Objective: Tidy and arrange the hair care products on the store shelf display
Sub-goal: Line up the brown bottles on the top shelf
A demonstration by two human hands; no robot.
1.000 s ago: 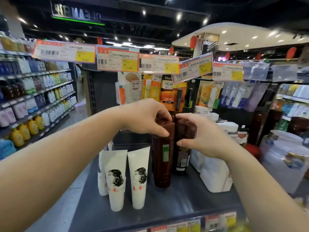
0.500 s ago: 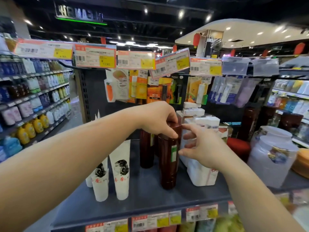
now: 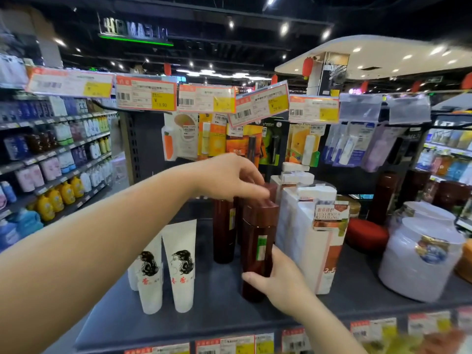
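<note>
Standing upright on the shelf (image 3: 222, 310), the brown bottle (image 3: 258, 241) has right hand (image 3: 281, 282) fingers wrapped around its base at 6 o'clock, left hand (image 3: 229, 177) fingertips pinching its cap at 12.

Two bare forearms enter the frame, one from the lower left and one from the bottom right of centre. Neither shows a sleeve: the left forearm (image 3: 107, 241) is uncovered along its whole visible length, from the left edge of the frame up to the wrist, and the right forearm (image 3: 329, 325) is uncovered from the bottom edge to the wrist. The left hand (image 3: 229, 177) and the right hand (image 3: 281, 282) wear no gloves, rings or watch (no strap or band shows at either wrist). The fingernails in view look short and unpainted, though slightly blurred.
</note>
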